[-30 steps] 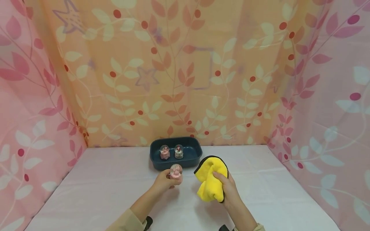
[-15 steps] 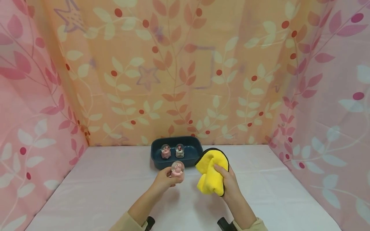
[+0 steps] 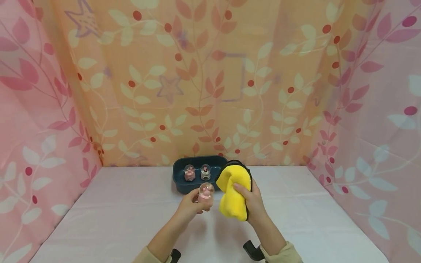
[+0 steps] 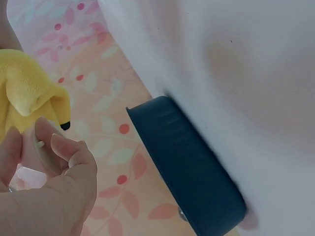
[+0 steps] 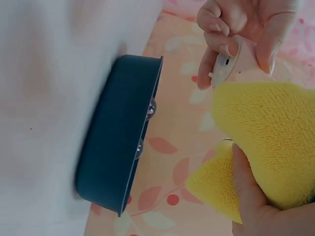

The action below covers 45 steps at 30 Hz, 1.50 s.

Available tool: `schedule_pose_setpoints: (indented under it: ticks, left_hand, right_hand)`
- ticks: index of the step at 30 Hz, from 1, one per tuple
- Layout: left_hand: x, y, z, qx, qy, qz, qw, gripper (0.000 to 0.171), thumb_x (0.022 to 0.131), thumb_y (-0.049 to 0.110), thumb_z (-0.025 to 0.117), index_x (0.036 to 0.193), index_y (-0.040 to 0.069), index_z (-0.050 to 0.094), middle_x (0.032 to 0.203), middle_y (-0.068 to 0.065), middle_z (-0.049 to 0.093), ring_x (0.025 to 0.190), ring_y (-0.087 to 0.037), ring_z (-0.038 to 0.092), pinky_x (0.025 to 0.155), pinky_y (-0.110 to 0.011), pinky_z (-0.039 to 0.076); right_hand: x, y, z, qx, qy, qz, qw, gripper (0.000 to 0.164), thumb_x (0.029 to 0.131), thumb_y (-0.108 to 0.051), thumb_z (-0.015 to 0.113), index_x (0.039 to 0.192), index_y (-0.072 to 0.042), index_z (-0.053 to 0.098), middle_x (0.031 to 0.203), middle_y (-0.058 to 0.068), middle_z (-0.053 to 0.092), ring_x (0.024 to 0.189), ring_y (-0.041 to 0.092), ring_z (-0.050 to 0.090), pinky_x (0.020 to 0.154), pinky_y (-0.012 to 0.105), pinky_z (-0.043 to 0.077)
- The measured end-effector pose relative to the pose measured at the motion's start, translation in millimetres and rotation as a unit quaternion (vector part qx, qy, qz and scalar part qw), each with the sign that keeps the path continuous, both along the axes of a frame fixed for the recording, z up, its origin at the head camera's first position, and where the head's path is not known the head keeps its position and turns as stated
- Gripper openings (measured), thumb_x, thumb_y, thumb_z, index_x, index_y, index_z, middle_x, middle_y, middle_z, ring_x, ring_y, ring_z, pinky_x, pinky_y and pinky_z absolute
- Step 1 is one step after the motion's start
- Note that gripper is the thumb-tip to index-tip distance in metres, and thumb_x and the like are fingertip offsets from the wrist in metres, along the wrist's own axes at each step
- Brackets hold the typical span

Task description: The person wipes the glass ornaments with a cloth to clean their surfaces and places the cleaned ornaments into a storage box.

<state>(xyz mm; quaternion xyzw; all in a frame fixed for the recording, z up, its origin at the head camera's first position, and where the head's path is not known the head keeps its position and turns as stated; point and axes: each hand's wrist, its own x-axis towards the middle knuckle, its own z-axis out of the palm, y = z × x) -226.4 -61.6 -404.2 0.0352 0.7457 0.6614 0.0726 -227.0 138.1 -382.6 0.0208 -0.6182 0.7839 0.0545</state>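
My left hand (image 3: 189, 209) holds a small pink snow globe (image 3: 206, 195) by its base, raised over the table in front of the tray. In the left wrist view, fingers and thumb pinch the globe's base (image 4: 42, 147), whose underside is turned toward that camera. My right hand (image 3: 255, 204) grips a folded yellow cloth (image 3: 234, 190) with black edging, thumb pressed on its front. The cloth is just right of the globe, very near it. In the right wrist view, the cloth (image 5: 268, 132) overlaps the view of the globe's clear dome.
A dark blue tray (image 3: 184, 188) stands behind the hands. Inside it sit a pink snow globe (image 3: 189, 173) and a white one (image 3: 205, 172). A white cover lies over the table (image 3: 131, 204), and patterned curtains (image 3: 204, 80) enclose the back and sides.
The cloth has moved left toward the globe and now overlaps the tray's right end in the head view. The left hand has shifted slightly right with the globe, which stands more upright.
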Motion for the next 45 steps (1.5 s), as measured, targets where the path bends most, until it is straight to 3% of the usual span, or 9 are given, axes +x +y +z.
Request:
schedule_pose_setpoints:
  ticks: [12,19,22,25,28,34,39,42,45]
  left_hand:
    - [5.2,5,4.8,-0.034,0.018,-0.033,0.9987,0.06,0.081,0.022,0.079,0.131,0.001,0.054,0.103,-0.007,0.06,0.078,-0.018,0.059,0.076,-0.035,0.051]
    - [8.0,8,5.3,-0.075,0.062,-0.058,0.9935,0.064,0.078,0.011,0.078,0.134,-0.006,0.051,0.111,-0.013,0.061,0.086,-0.023,0.056,0.077,-0.039,0.054]
    - [8.6,8,4.7,-0.111,0.091,-0.04,0.9889,0.062,0.077,0.014,0.08,0.129,-0.006,0.054,0.112,-0.015,0.062,0.089,-0.024,0.057,0.08,-0.043,0.054]
    - [8.7,6,4.3,-0.128,0.108,-0.012,0.9858,0.059,0.076,0.017,0.082,0.124,-0.007,0.058,0.109,-0.014,0.062,0.09,-0.025,0.058,0.082,-0.044,0.053]
    - [8.9,4,5.4,-0.126,0.113,0.008,0.9856,0.056,0.075,0.017,0.084,0.119,-0.007,0.06,0.105,-0.013,0.06,0.089,-0.024,0.057,0.081,-0.043,0.054]
    - [11.2,6,8.8,-0.115,0.105,0.018,0.9877,0.057,0.076,0.021,0.083,0.121,-0.006,0.061,0.103,-0.011,0.056,0.09,-0.023,0.051,0.081,-0.038,0.053]
    - [14.3,10,8.6,-0.099,0.101,0.036,0.9893,0.057,0.08,0.03,0.08,0.124,0.0,0.06,0.099,-0.009,0.052,0.087,-0.022,0.046,0.073,-0.031,0.047]
    - [14.8,12,5.9,-0.084,0.094,0.033,0.9914,0.056,0.084,0.039,0.075,0.124,0.003,0.059,0.098,-0.008,0.05,0.087,-0.022,0.045,0.071,-0.029,0.044]
    - [13.8,14,1.6,-0.061,0.099,0.009,0.9932,0.055,0.09,0.043,0.068,0.123,0.001,0.055,0.097,-0.008,0.05,0.083,-0.021,0.047,0.069,-0.028,0.044]
  right_hand:
    - [3.3,-12,-0.4,0.087,0.083,0.042,0.992,0.045,0.088,-0.011,0.064,0.125,-0.001,0.041,0.101,0.014,0.052,0.086,0.026,0.057,0.075,0.034,0.051]
    - [3.7,-12,-3.3,0.166,0.083,0.142,0.972,0.044,0.09,-0.017,0.064,0.124,0.001,0.043,0.099,0.014,0.054,0.085,0.026,0.057,0.076,0.036,0.05]
    - [3.5,-11,-5.3,0.184,0.087,0.183,0.962,0.045,0.091,-0.02,0.065,0.124,0.001,0.042,0.098,0.013,0.054,0.084,0.026,0.057,0.076,0.037,0.049]
    - [3.8,-11,-9.2,0.191,0.09,0.197,0.957,0.045,0.091,-0.02,0.066,0.122,0.003,0.042,0.096,0.012,0.054,0.084,0.025,0.057,0.076,0.038,0.049]
    - [4.3,-12,-14.0,0.187,0.08,0.182,0.962,0.045,0.09,-0.019,0.067,0.121,0.003,0.043,0.096,0.012,0.054,0.084,0.025,0.058,0.077,0.037,0.05]
    - [3.7,-19,-18.5,0.147,0.068,0.082,0.983,0.044,0.085,-0.013,0.069,0.12,0.0,0.045,0.095,0.012,0.054,0.083,0.025,0.058,0.074,0.035,0.051]
    - [2.3,-21,-20.7,0.112,0.059,0.026,0.992,0.04,0.089,-0.013,0.064,0.12,0.003,0.044,0.094,0.011,0.054,0.082,0.023,0.057,0.073,0.033,0.051]
    - [1.5,-20,-22.0,0.099,0.046,0.008,0.994,0.038,0.092,-0.013,0.062,0.12,0.003,0.043,0.093,0.01,0.053,0.081,0.021,0.058,0.072,0.032,0.052]
    - [1.3,-19,-22.3,0.085,0.034,-0.007,0.996,0.036,0.093,-0.013,0.062,0.12,0.004,0.044,0.093,0.01,0.054,0.08,0.019,0.059,0.071,0.031,0.052]
